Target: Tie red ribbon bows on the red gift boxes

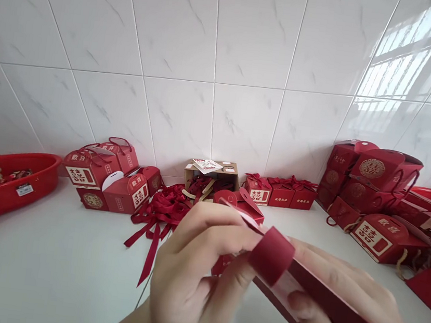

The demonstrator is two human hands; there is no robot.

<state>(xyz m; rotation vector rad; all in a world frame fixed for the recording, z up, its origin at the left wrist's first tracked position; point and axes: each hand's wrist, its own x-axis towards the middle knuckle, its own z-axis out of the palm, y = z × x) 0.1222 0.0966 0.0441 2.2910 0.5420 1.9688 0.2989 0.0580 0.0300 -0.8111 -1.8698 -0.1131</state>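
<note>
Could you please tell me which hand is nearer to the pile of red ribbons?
Left. The left hand is in front and just right of the pile of red ribbons; the right hand is farther right.

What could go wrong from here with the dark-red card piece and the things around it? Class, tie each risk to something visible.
The dark-red card piece curls at one end between the left hand and right hand, so a firmer squeeze might crease it.
The tangled dark-red fabric ribbons trail loose ends toward the person and could catch on a hand.
The stacked red cardboard boxes could topple if bumped.
</note>
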